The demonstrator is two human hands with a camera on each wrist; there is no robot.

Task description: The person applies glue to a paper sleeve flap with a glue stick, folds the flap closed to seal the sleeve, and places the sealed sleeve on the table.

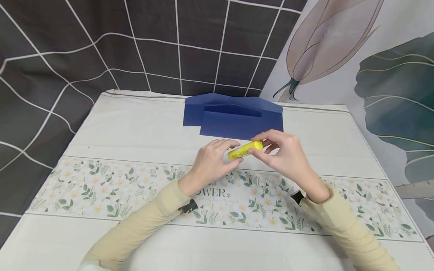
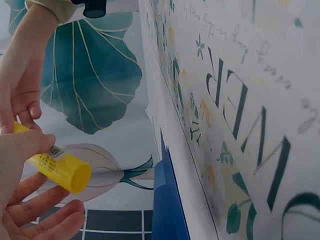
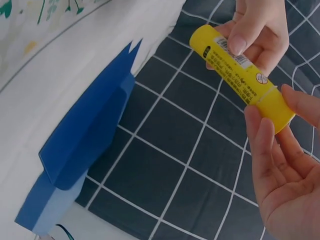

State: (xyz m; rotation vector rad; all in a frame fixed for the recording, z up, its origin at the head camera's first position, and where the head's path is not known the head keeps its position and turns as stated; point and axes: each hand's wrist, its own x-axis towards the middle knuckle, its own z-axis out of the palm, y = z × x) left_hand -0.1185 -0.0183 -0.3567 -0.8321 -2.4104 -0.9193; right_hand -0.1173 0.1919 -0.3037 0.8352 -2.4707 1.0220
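A yellow glue stick (image 1: 242, 151) is held up over the table between both hands. My left hand (image 1: 211, 160) grips its body, and in the right wrist view the thumb lies next to the barcode on the tube. My right hand (image 1: 286, 152) pinches the opposite end, at the cap (image 3: 275, 111), with thumb and fingers. The cap sits on the tube, with a thin seam between them. Beyond the hands, two dark blue envelopes (image 1: 230, 127) lie overlapped with their flaps raised.
A white tablecloth (image 1: 135, 128) with a flower-printed band (image 1: 101, 188) covers the table. Behind the far edge hangs a dark cloth with white grid lines (image 1: 200, 62). A light cloth with big painted leaves (image 1: 400, 90) hangs at the right.
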